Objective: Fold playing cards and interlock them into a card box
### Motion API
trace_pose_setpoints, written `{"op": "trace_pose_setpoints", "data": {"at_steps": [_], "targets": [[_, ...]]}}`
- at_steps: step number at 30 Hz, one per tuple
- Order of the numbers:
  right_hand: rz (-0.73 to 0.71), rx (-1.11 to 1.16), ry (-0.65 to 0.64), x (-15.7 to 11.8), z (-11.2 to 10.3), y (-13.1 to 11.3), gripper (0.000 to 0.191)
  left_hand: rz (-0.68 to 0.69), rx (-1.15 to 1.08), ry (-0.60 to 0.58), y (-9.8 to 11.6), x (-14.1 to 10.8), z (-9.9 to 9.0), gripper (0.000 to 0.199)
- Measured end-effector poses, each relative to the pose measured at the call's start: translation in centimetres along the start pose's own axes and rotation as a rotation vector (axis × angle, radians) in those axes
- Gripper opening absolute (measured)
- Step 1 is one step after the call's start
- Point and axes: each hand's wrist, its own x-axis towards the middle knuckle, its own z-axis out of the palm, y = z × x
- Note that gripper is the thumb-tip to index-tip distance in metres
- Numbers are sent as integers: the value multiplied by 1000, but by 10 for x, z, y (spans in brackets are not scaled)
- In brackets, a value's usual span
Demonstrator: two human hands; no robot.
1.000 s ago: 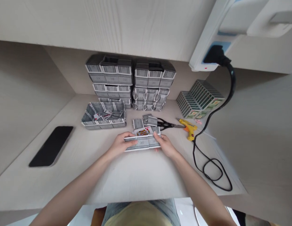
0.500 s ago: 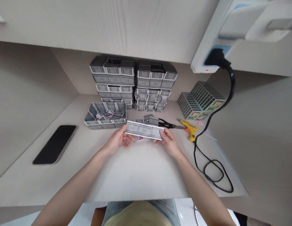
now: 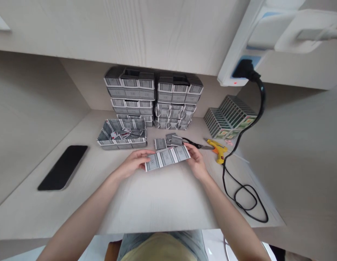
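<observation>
A strip of joined grey-patterned playing cards (image 3: 167, 157) is held up over the desk between both hands, its right end higher than its left. My left hand (image 3: 134, 162) pinches the left end, thumb on the front face. At the right end, my right hand (image 3: 195, 159) grips the edge, with its fingers partly behind the strip. Just beyond it lie small folded card pieces (image 3: 160, 144). Behind my left hand stands an open card-made box (image 3: 122, 145) with loose folded pieces inside.
Stacked card boxes (image 3: 138, 92) stand at the back. Black scissors (image 3: 194, 143) lie beside a yellow glue gun (image 3: 219, 150) at the right, near a looping black cable (image 3: 236, 198). Green-edged card stacks (image 3: 219, 123) sit behind. A phone (image 3: 63, 167) lies at the left.
The strip has tilted, its left end now lower and its right end higher, and its face shows more. My left hand has moved down a little, and more card pieces show behind the strip.
</observation>
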Motion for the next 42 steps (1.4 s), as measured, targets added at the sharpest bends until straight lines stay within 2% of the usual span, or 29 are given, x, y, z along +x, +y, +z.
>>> {"op": "trace_pose_setpoints", "data": {"at_steps": [3, 5, 7, 10, 14, 18, 23, 26, 29, 31, 33, 36, 38, 42], "targets": [[-36, -139, 92, 2, -7, 6, 38, -24, 121, -70, 1, -1, 1, 33], [-44, -327, 139, 4, -13, 9, 34, -18, 178, -131, 2, -2, 2, 34], [-110, -565, 157, 5, -20, 9, 34, -13, 217, -186, 3, -2, 3, 35], [-231, -779, 50, 7, -28, 8, 36, -21, 268, -242, 2, -2, 3, 37], [-222, -872, -76, 9, -32, 11, 43, -19, 360, -247, -4, -2, 2, 37], [-203, -873, -115, 10, -30, 15, 50, 45, 502, -134, -11, 0, 3, 33], [-195, -852, -126, 9, -29, 20, 57, 396, 876, 151, -11, 0, 3, 27], [-165, -831, -81, 8, -29, 24, 60, 461, 1048, 270, -12, 0, 4, 29], [-145, -811, -59, 7, -29, 23, 61, 552, 1068, 327, -13, 0, 7, 25], [-139, -788, -47, 7, -29, 20, 55, 654, 1015, 331, -15, 2, 11, 24], [-122, -735, -21, 8, -28, 18, 42, 724, 989, 284, -17, 4, 13, 27], [-60, -602, 34, 9, -26, 19, 28, 752, 1008, 191, -23, 9, 16, 38], [7, -491, 61, 10, -25, 23, 32, 744, 1013, 162, -27, 13, 15, 43], [138, -281, 108, 12, -25, 30, 47, 731, 1016, 170, -34, 17, 13, 36]]}}
